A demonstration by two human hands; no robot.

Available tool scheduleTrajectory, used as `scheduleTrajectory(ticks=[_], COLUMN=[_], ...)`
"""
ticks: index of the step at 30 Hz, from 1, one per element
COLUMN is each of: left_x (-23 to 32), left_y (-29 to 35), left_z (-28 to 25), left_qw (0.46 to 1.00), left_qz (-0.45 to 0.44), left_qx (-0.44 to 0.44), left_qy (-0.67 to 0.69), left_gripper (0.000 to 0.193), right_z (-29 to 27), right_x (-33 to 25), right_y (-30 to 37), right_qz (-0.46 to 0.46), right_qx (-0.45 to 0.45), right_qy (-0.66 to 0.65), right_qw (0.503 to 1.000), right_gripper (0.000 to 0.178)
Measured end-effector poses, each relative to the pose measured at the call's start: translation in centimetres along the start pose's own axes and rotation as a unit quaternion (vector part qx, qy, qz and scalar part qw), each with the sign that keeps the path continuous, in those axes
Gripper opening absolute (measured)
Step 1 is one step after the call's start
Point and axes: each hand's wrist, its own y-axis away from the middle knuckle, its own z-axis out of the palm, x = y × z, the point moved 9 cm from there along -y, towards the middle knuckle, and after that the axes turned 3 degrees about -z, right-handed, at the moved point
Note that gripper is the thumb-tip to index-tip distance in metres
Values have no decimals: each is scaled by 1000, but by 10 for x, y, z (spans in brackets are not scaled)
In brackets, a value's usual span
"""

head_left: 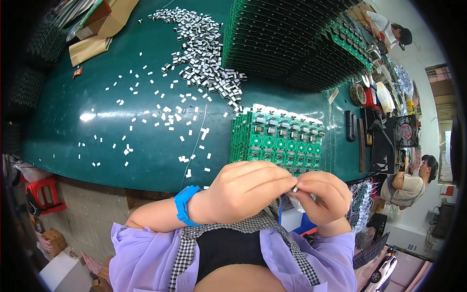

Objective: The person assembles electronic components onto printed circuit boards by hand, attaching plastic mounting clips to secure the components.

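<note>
My left hand (253, 189), with a blue band (185, 205) on its wrist, is closed, its fingertips pressed together against those of my right hand (327, 195). Between the two pinches a small white-faced block (295, 189) shows, mostly covered by fingers. Just beyond my hands stands a stack of green circuit boards (277, 141); its front panel carries rows of small display modules and round pads. To the left, many loose white-faced blocks (168, 117) lie scattered on the green table (63, 141), running back into a dense heap (204, 58).
A tall stack of green board panels (277, 44) rises at the far right of the table. Cardboard (90, 51) lies at the back left. A black tool (350, 125) and a small fan (405, 132) are on the right. Two other people (408, 180) are farther right.
</note>
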Motion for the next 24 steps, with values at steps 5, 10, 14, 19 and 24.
scheduleTrajectory(ticks=[5,10,14,19,24], left_x=[2,2,-2,-95,-173], left_y=[-3,-10,-14,-33,-5], left_z=[-4,0,-7,-38,-28], left_qw=[1000,999,999,962,874], left_qz=[1,-7,-1,-112,-176], left_qx=[18,-38,-38,-29,-163], left_qy=[23,26,6,-248,-424], left_gripper=[20,19,18,20,30], right_z=[-2,-5,-22,-46,-37], right_x=[-7,0,33,72,85], right_y=[4,1,11,2,10], right_qz=[-22,-3,129,112,113], right_qx=[28,26,91,28,-22], right_qy=[42,-20,-75,185,214], right_qw=[998,999,985,976,970], right_gripper=[29,28,20,16,17])
